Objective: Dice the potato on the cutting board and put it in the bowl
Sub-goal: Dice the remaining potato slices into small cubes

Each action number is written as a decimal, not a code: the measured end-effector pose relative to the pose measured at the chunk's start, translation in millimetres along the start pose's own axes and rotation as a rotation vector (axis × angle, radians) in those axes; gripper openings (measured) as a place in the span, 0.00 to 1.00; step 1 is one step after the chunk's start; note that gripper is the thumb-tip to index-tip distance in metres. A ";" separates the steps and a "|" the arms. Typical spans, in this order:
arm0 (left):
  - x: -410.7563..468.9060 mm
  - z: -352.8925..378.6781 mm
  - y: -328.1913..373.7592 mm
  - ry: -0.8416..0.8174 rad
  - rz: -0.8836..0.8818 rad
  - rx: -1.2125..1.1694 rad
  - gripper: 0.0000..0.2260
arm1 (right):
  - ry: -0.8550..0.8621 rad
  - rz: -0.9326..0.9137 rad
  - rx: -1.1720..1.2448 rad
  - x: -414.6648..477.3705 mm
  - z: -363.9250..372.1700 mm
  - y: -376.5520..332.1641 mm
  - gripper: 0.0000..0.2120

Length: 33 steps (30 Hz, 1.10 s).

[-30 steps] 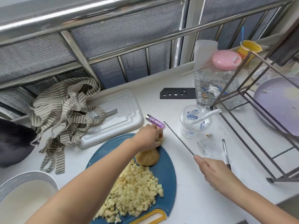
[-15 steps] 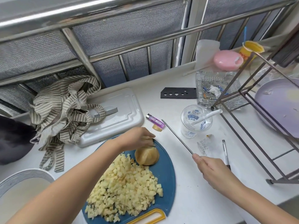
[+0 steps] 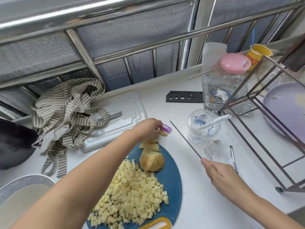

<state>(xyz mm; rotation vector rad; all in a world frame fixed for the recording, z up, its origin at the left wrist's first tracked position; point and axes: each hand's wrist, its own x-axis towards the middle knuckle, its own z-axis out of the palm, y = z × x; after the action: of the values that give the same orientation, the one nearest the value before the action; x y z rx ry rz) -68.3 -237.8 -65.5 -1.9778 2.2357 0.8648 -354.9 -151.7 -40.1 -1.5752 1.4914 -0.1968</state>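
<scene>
Looks like the dicing's mostly done, going by the board; a big heap of potato cubes [image 3: 132,195] covers the near half of the blue cutting board [image 3: 172,179]; one bigger potato chunk [image 3: 151,161], already cut into slices but not diced, sits at the far end, with a couple of loose slices [image 3: 149,146] just beyond it. The bowl [image 3: 24,180] is off at the lower left, well apart from the board; no potato shows in it, so the whole transfer is yet to do.

The left hand [image 3: 147,128] reaches past the board's far edge, fingers curled down at a stray potato bit [image 3: 163,133] lying on the counter [image 3: 189,204] right beside a purple lighter [image 3: 166,128]; probably fetching back an escapee; whether the bit is actually pinched or only touched, can't tell from this angle.

The right hand [image 3: 226,177] is wrapped round the handle of the knife [image 3: 185,139], held out to the side above the counter with the blade pointing away; it's well apart from the other hand, which makes sense; keeps the edge off the fingers while they tidy up.
</scene>
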 end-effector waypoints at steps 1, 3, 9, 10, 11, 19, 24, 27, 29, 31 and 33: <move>1.8 0.7 0.0 -0.012 0.008 0.018 0.12 | 0.002 -0.005 0.003 0.2 -0.1 -0.1 0.36; 4.3 1.6 0.9 -0.015 0.024 0.043 0.12 | 0.002 -0.015 -0.006 0.0 -0.3 -0.3 0.36; 11.2 0.5 3.4 -0.047 0.052 0.163 0.10 | 0.006 -0.008 -0.025 -2.3 1.5 0.6 0.29; 12.2 0.5 2.8 -0.060 0.047 0.185 0.09 | 0.005 -0.008 -0.029 -2.7 2.1 0.8 0.29; 12.2 -0.7 2.8 -0.070 0.037 0.194 0.09 | 0.002 -0.006 -0.030 -3.3 2.9 1.0 0.29; -32.8 -18.2 -13.3 -0.080 0.042 0.131 0.10 | -0.037 0.005 -0.052 -7.1 10.6 3.9 0.27; -78.4 -5.3 -21.9 0.009 -0.048 0.028 0.11 | -0.039 -0.020 -0.029 -7.4 18.3 2.3 0.27; -99.7 8.9 -20.5 0.087 -0.077 -0.072 0.15 | -0.047 -0.028 -0.041 -9.7 22.9 7.6 0.29; -106.6 14.2 -18.8 0.108 -0.089 -0.112 0.18 | -0.065 -0.031 -0.060 -12.1 25.9 11.6 0.30; -106.8 17.2 -16.1 0.133 -0.100 -0.139 0.22 | -0.078 -0.036 -0.089 -12.9 26.6 14.1 0.29; -105.4 18.9 -11.3 0.130 -0.108 -0.191 0.27 | -0.079 -0.043 -0.100 -12.7 25.3 12.5 0.29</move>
<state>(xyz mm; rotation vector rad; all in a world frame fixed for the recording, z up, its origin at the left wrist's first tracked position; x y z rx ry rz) -44.1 -134.7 -45.8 -2.2768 2.1594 0.9988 -350.0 -126.3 -57.0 -1.6764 1.4259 -0.0845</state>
